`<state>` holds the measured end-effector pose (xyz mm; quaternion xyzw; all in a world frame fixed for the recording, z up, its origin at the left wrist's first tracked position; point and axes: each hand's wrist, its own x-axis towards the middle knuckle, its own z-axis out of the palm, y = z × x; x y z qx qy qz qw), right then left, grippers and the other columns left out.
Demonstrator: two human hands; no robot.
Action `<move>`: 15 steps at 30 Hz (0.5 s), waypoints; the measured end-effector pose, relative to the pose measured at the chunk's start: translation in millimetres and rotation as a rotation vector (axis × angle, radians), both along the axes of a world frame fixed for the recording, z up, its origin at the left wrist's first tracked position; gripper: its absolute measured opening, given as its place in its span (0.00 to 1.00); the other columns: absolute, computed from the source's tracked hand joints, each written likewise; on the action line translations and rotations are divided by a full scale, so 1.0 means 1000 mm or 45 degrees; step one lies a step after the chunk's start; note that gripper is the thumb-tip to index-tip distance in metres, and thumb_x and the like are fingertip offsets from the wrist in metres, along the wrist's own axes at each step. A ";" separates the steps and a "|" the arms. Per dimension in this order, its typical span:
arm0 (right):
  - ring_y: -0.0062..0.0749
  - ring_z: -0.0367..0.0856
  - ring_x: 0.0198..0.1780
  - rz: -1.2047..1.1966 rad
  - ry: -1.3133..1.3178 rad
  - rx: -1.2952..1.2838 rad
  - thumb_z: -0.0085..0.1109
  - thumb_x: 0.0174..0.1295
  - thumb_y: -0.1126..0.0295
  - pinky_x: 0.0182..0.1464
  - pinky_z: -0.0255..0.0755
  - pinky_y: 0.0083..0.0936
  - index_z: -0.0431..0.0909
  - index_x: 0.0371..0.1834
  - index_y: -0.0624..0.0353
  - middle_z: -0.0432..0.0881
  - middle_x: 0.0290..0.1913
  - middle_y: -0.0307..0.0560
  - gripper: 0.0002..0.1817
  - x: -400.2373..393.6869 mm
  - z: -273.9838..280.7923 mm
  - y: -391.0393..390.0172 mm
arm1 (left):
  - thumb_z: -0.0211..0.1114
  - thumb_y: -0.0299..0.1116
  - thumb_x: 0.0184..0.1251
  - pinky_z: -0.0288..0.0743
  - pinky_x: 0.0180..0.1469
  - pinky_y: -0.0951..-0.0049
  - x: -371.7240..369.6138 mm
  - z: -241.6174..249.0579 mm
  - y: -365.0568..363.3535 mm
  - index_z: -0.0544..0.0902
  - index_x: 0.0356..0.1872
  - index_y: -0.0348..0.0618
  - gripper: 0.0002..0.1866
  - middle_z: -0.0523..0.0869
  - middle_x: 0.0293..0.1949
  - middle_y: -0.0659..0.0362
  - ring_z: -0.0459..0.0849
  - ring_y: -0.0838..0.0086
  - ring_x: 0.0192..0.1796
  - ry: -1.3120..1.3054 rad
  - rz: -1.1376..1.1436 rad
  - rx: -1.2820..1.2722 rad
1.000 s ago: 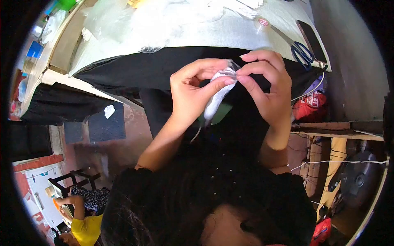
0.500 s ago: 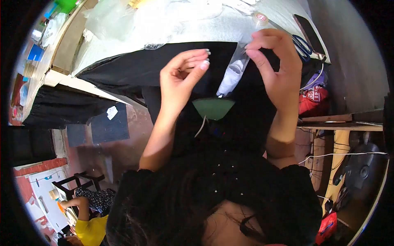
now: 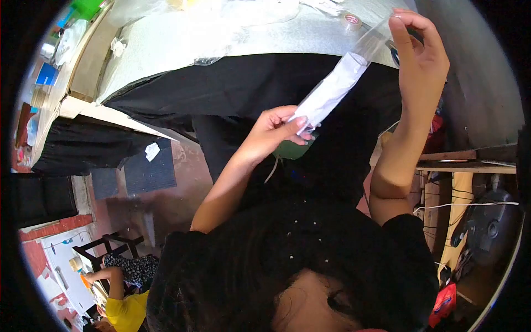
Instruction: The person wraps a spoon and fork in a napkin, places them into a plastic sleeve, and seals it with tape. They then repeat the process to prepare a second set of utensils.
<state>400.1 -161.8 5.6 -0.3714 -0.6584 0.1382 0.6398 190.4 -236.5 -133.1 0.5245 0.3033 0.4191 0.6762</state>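
A long clear plastic bag (image 3: 371, 45) with a folded white item (image 3: 335, 91) inside is stretched diagonally over my lap. My right hand (image 3: 420, 47) pinches the bag's upper end between thumb and fingertips, high at the right. At the lower end, my left hand (image 3: 282, 126) grips the bag with the thumb on top and fingers beneath. The white item fills the lower part of the bag, while the upper part is see-through. Partly behind my left hand shows a green piece (image 3: 295, 148) on my dark clothing.
The white-covered table (image 3: 265, 41) ahead carries a tape roll (image 3: 350, 21) and clear plastic (image 3: 210, 60). Scissors (image 3: 395, 54) lie partly hidden behind my right hand. A person in a yellow top (image 3: 128, 311) is at lower left. A fan (image 3: 491, 227) stands at right.
My right hand has risen to the right, pulling the bag's upper end with it. My left hand, empty before, has moved right and taken hold of the lower end.
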 end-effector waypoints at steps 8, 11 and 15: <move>0.21 0.77 0.43 0.045 0.114 0.048 0.62 0.58 0.72 0.44 0.71 0.19 0.79 0.36 0.63 0.81 0.40 0.41 0.07 0.015 -0.004 0.003 | 0.48 0.43 0.73 0.81 0.27 0.84 -0.010 0.015 -0.004 0.76 0.47 0.30 0.22 0.83 0.36 0.51 0.84 0.76 0.33 -0.307 0.235 -0.248; 0.22 0.76 0.42 0.058 0.233 -0.040 0.62 0.58 0.73 0.45 0.71 0.19 0.78 0.37 0.64 0.80 0.42 0.44 0.07 0.014 -0.004 -0.002 | 0.50 0.41 0.73 0.81 0.28 0.85 -0.011 0.017 -0.003 0.76 0.48 0.30 0.21 0.83 0.36 0.51 0.84 0.76 0.33 -0.256 0.329 -0.202; 0.23 0.76 0.41 0.104 0.292 -0.081 0.61 0.59 0.74 0.44 0.72 0.20 0.77 0.37 0.65 0.79 0.46 0.47 0.07 0.017 -0.009 0.002 | 0.54 0.38 0.71 0.81 0.30 0.83 -0.011 0.018 -0.001 0.77 0.49 0.31 0.18 0.84 0.37 0.52 0.84 0.78 0.33 -0.199 0.447 -0.118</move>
